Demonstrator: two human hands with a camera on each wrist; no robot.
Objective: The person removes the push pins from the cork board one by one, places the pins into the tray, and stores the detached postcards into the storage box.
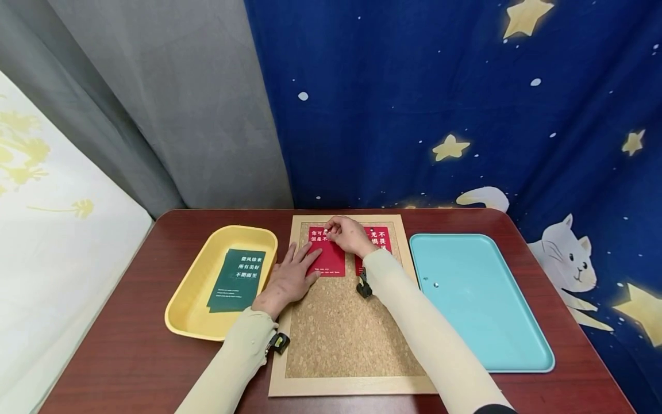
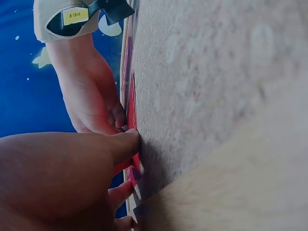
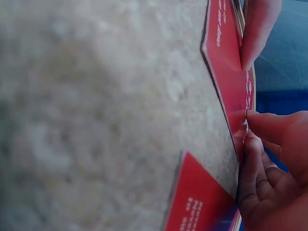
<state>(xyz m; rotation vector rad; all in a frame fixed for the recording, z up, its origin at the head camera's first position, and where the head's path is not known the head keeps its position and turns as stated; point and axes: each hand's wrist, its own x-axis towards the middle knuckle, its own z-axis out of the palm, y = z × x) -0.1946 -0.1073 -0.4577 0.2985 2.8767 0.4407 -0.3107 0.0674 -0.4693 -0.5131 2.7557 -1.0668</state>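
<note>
A red card (image 1: 331, 260) with white writing lies at the top left of a wood-framed cork board (image 1: 351, 333). My left hand (image 1: 291, 277) rests with spread fingers on the card's left side and the frame. At the card's upper edge, my right hand (image 1: 347, 234) pinches a small shiny pushpin (image 3: 246, 124) between thumb and fingers; its point is hidden. To the right is a second red card (image 1: 381, 236), partly covered by my right hand and sleeve. The left wrist view shows my right hand (image 2: 94, 96) beyond my left thumb (image 2: 126, 144).
A yellow basket (image 1: 188, 287) on the left holds dark green cards (image 1: 239, 282) with white writing. On the right lies a light blue tray (image 1: 491, 322) with a pushpin (image 1: 436, 284) and another tiny piece in it. Everything stands on a reddish-brown table (image 1: 129, 345) before curtains.
</note>
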